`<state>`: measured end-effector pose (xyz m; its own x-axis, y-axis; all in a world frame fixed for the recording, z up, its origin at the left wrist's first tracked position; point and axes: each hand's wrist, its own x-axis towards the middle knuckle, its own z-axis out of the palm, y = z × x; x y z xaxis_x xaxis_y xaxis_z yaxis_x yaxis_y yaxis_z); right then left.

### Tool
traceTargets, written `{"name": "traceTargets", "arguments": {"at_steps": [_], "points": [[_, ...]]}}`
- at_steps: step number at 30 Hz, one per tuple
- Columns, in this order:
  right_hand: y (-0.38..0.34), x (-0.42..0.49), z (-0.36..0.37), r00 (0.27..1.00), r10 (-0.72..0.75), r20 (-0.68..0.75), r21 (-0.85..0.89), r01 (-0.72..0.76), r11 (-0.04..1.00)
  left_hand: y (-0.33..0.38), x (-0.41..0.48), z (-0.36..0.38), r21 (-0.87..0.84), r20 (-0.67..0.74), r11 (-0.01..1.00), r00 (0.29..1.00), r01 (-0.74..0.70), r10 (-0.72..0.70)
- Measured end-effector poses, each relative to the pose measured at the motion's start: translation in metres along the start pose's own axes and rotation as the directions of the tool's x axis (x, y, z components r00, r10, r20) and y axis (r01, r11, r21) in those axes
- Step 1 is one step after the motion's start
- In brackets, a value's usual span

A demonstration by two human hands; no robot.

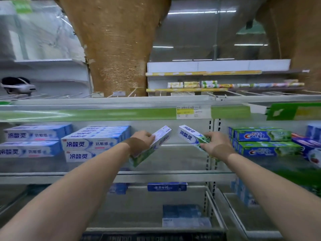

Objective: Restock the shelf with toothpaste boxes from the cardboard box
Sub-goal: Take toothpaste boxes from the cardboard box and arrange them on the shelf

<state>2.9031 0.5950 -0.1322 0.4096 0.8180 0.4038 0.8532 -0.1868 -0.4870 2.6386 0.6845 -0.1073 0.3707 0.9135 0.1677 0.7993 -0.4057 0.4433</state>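
Left grip (pixel 141 142) closed on tilted toothpaste box (pixel 156 145), right grip (pixel 212 145) closed on second toothpaste box (pixel 190 135), both held over bare shelf (pixel 173 176) gap, Crest boxes (pixel 264 142) right

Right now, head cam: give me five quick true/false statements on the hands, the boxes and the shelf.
1. Each hand holds a toothpaste box. True: left hand grips one toothpaste box, right hand another.
2. Both held boxes lie flat on the shelf. False: both are tilted, in the air.
3. The gap between the white-blue stack and the green Crest boxes is bare. True.
4. The Crest boxes are at the left. False: at the right.
5. The cardboard box is visible. False: not in view.
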Motion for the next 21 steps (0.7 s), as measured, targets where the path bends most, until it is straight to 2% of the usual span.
{"name": "traceTargets", "arguments": {"at_steps": [5,10,14,16,17,19,21], "points": [[0.003,0.012,0.007,0.999,0.006,0.032,0.052,-0.007,0.999,-0.005,0.009,0.004,0.096,0.041,0.995,0.999,0.019,-0.023],[0.004,0.021,0.010,0.998,0.010,0.059,0.032,-0.012,0.999,-0.008,0.017,0.007,0.111,0.061,0.994,0.998,0.022,-0.029],[0.007,0.027,0.009,0.992,-0.015,0.122,0.012,0.014,1.000,-0.004,0.020,0.007,-0.007,0.030,0.998,0.998,0.062,-0.062],[0.007,0.029,0.009,0.983,-0.030,0.179,-0.036,0.037,0.999,0.001,0.023,0.007,-0.172,0.015,0.980,0.995,0.100,-0.099],[0.006,0.030,0.010,0.985,-0.057,0.166,-0.059,0.067,0.996,0.002,0.025,0.007,-0.322,0.023,0.938,0.992,0.126,-0.125],[-0.001,0.030,0.016,0.989,-0.144,0.027,-0.010,0.145,0.989,0.006,0.030,0.010,-0.653,0.108,0.731,0.980,0.198,-0.168],[-0.020,0.024,0.021,0.984,-0.132,-0.116,0.218,0.155,0.963,0.016,0.028,0.015,-0.842,0.176,0.486,0.971,0.235,-0.165]]}}
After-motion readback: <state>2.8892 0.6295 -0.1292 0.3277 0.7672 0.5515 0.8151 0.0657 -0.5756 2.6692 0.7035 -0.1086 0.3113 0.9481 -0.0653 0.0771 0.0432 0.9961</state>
